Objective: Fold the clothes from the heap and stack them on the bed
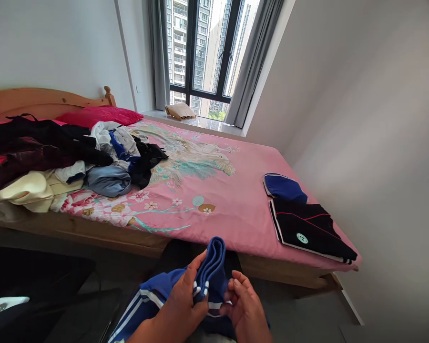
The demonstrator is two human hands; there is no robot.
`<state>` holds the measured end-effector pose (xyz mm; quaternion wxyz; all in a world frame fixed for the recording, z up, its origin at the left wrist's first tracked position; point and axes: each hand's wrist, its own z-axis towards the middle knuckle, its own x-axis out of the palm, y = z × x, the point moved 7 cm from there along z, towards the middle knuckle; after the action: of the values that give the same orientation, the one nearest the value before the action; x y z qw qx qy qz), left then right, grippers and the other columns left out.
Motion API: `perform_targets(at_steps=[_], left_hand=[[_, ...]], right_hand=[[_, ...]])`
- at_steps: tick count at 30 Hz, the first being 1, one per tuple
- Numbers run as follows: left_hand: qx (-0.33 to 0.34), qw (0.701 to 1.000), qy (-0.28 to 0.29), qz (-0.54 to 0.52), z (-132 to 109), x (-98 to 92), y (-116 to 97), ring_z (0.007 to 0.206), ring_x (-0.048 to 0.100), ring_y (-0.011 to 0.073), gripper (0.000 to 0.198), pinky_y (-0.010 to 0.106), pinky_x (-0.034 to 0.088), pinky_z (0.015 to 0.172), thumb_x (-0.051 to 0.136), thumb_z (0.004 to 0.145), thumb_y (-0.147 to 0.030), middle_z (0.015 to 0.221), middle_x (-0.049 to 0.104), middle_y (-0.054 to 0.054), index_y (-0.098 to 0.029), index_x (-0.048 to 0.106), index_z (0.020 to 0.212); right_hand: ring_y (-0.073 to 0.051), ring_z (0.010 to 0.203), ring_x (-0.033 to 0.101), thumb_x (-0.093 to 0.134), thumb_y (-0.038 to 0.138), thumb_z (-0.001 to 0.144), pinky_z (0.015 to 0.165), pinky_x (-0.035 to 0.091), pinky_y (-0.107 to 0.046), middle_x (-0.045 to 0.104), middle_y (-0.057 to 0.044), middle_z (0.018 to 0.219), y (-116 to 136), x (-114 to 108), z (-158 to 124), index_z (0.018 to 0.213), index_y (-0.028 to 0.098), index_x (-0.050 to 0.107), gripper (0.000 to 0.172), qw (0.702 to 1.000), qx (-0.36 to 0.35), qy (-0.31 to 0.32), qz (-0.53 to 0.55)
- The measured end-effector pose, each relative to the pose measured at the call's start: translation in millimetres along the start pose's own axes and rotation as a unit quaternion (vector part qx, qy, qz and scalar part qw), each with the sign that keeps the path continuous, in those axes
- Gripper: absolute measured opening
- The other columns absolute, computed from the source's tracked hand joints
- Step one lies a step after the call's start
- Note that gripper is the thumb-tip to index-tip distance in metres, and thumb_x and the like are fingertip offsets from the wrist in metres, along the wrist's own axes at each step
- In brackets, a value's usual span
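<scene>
A blue garment with white stripes (pixel 216 267) is bunched in narrow folds at the bottom centre, in front of the bed. My left hand (pixel 186 297) is closed around these folds, thumb on the near side. The upper folds stand upright above the fingers. More of the same cloth, with white bands, spreads below and to the left, over my lap. At the right side of the folds, my right hand (pixel 246 305) is closed with its fingers curled in. Its fingertips are close against the cloth, but what they grip is hidden.
Ahead is a bed with a pink floral sheet (pixel 236 209). A heap of mixed clothes (pixel 46 147) lies on its left. Folded on the right are a black garment with red lines (pixel 307 226) and a dark blue garment (pixel 286 187). A wall rises at the right.
</scene>
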<state>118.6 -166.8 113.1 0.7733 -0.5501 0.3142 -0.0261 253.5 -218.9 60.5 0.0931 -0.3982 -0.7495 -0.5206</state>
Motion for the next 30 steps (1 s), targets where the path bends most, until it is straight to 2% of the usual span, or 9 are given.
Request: perform_targets(at_steps=[3,6,12,16,19,22,24,27,30], left_hand=[[0.089,0.994,0.021,0.064,-5.2,18.4,-1.0,0.130,0.042,0.0231,0.096,0.042,0.041,0.106,0.043,0.058,0.004,0.145,0.040,0.008,-0.028,0.015,0.144],[0.184,0.975,0.056,0.112,-12.7,42.9,-3.4,0.133,0.037,0.0246,0.101,0.041,0.041,0.106,0.047,0.057,0.004,0.150,0.032,0.011,-0.027,0.011,0.146],[0.284,0.941,0.062,0.174,-22.5,76.2,-20.5,0.128,0.045,0.0263,0.058,0.042,0.037,0.107,0.050,0.085,-0.014,0.130,0.055,0.015,-0.021,0.036,0.141],[0.303,0.939,0.100,0.128,-17.4,66.4,-45.3,0.122,0.051,0.0273,0.035,0.042,0.041,0.104,0.045,0.090,-0.019,0.117,0.065,0.015,-0.022,0.060,0.121],[0.274,0.956,0.107,0.003,-6.8,27.4,-58.7,0.115,0.057,0.0243,0.029,0.037,0.046,0.099,0.049,0.089,-0.023,0.111,0.067,0.012,-0.024,0.065,0.113],[0.135,0.987,0.001,-0.084,13.7,-27.3,-41.8,0.113,0.056,0.0235,0.027,0.037,0.045,0.099,0.051,0.088,-0.027,0.116,0.064,0.009,-0.025,0.065,0.111],[0.030,0.992,-0.055,-0.111,25.8,-53.8,-20.5,0.118,0.053,0.0236,0.029,0.038,0.041,0.103,0.047,0.089,-0.033,0.123,0.061,0.007,-0.024,0.064,0.112],[-0.046,0.985,-0.070,-0.149,41.8,-71.0,-0.1,0.124,0.047,0.0243,0.038,0.041,0.034,0.109,0.044,0.089,-0.043,0.128,0.058,0.005,-0.025,0.061,0.117],[-0.050,0.982,-0.043,-0.179,53.2,-69.9,2.6,0.126,0.044,0.0239,0.040,0.041,0.030,0.110,0.043,0.089,-0.046,0.128,0.058,0.004,-0.025,0.060,0.118]], right_hand=[[-0.017,0.077,0.060,0.075,0.046,0.066,0.054,0.049,-0.027,0.063,-0.003,0.088,1.2,0.1,-3.1,0.108,0.019,0.053,0.055,0.999,0.046,0.012,0.017],[-0.017,0.080,0.062,0.072,0.044,0.071,0.063,0.050,-0.027,0.065,-0.006,0.093,-0.8,6.6,-7.8,0.103,0.016,0.057,0.046,0.991,0.119,0.038,0.047],[-0.010,0.058,0.056,0.078,0.040,0.063,0.053,0.045,-0.019,0.058,0.002,0.062,5.8,7.3,-4.3,0.063,0.016,0.054,0.034,0.991,0.128,-0.005,0.031],[-0.014,0.066,0.060,0.072,0.051,0.068,0.062,0.050,-0.023,0.063,0.001,0.069,34.4,2.1,-2.3,0.078,0.018,0.063,0.036,0.988,0.019,-0.062,-0.140],[-0.019,0.082,0.063,0.063,0.056,0.075,0.074,0.051,-0.027,0.068,-0.003,0.085,71.9,11.4,-6.3,0.098,0.017,0.065,0.046,0.952,-0.048,-0.016,-0.301],[-0.021,0.082,0.063,0.053,0.057,0.081,0.075,0.052,-0.030,0.069,-0.005,0.087,129.7,33.9,-20.6,0.105,0.016,0.064,0.048,0.883,-0.157,0.074,-0.436],[-0.020,0.077,0.063,0.055,0.053,0.080,0.073,0.051,-0.028,0.069,-0.004,0.082,174.3,53.8,-38.1,0.103,0.018,0.065,0.043,0.797,-0.261,0.112,-0.533],[-0.018,0.071,0.064,0.061,0.048,0.076,0.067,0.051,-0.024,0.069,-0.002,0.081,222.7,84.3,-66.1,0.106,0.024,0.065,0.039,0.651,-0.363,0.140,-0.652],[-0.017,0.065,0.065,0.062,0.055,0.072,0.061,0.051,-0.022,0.071,-0.001,0.082,259.0,105.0,-89.8,0.103,0.030,0.067,0.040,0.523,-0.460,0.051,-0.716]])
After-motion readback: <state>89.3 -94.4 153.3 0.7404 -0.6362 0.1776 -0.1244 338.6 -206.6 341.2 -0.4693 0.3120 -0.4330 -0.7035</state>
